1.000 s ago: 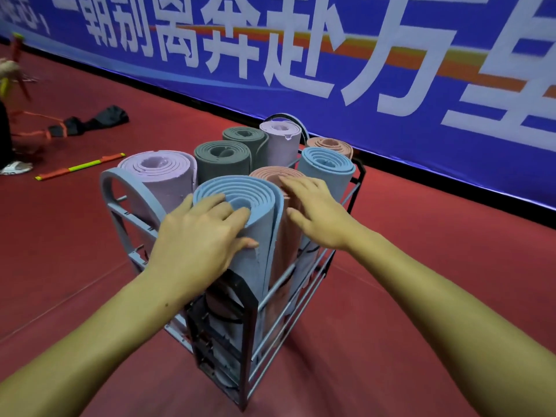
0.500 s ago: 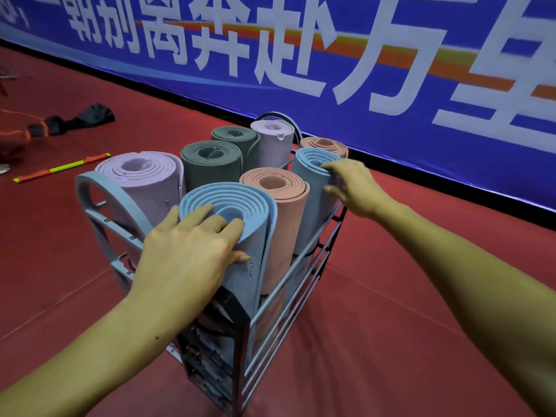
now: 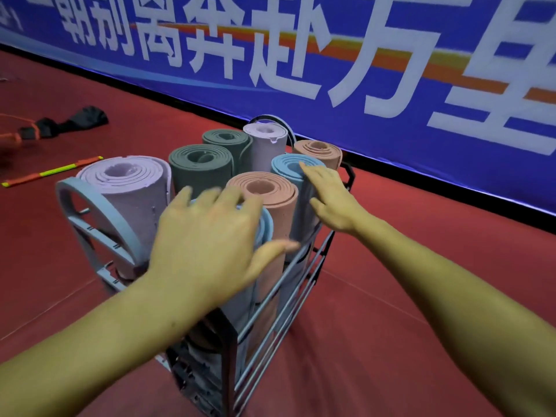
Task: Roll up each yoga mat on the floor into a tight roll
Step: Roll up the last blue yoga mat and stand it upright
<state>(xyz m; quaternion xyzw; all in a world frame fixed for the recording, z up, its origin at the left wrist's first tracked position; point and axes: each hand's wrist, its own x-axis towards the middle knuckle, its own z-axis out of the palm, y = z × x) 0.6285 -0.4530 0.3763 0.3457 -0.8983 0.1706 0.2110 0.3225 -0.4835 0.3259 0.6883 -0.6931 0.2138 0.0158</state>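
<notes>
Since half a second ago, my left hand (image 3: 207, 245) has flattened over the near blue roll (image 3: 266, 227): the fingers that curled on its top edge now lie straight and spread, thumb out toward the pink roll (image 3: 264, 191), motion-blurred. Right hand (image 3: 329, 200) has opened too; it gripped the rim of the far blue roll (image 3: 288, 165) before, and now its fingers are straight and together, resting on that roll's top and right side, thumb down along the side.

All 8 mats I can count stand upright, rolled, in the metal rack (image 3: 288, 296) on the red floor (image 3: 391, 326). None lies flat on the floor in view.

- Near row: near blue roll, mostly hidden under my left hand; lilac roll (image 3: 129, 179) to its left, behind the rack's curved grey handle (image 3: 90, 206).
- Middle: pink roll, touching the near blue roll; dark green roll (image 3: 200, 164) left of it.
- Far: second green roll (image 3: 227, 139), second lilac roll (image 3: 264, 136), far blue roll, second pink roll (image 3: 317, 149) at the far right corner.

Behind the rack, a blue banner (image 3: 391, 70) with large white characters runs along the wall. At left on the floor lie a red and yellow stick (image 3: 51, 171) and a black cloth bundle (image 3: 69, 121), well apart from the rack.
</notes>
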